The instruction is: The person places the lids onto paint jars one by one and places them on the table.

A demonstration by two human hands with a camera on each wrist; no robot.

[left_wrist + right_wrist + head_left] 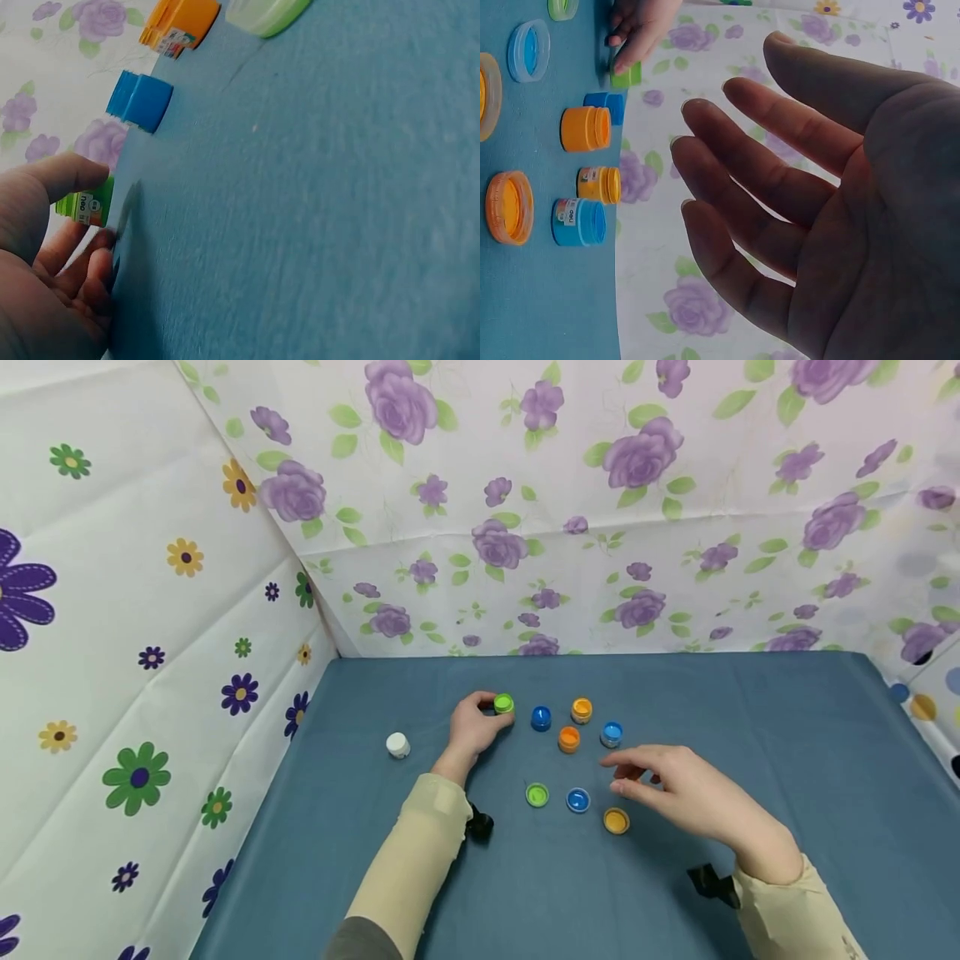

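My left hand (476, 727) pinches a small green paint jar (504, 703) between thumb and fingers, at the far left end of a group of lidless jars. The jar's label shows in the left wrist view, and its base seems to touch the cloth. My right hand (675, 789) is held above the table with loosely bent fingers and nothing in them. Nearest to it are a light blue jar (611, 734) and a yellow lid (617, 821). An orange lid (510, 208), seen in the right wrist view, is hidden by that hand in the head view.
Dark blue (541, 719), yellow (581, 710) and orange (569, 740) jars stand between the hands. Green (537, 795) and blue (577, 800) lids lie nearer. A white-capped jar (398, 745) stands left. Flowered sheets (450, 593) rise behind and beside the blue tablecloth (315, 877).
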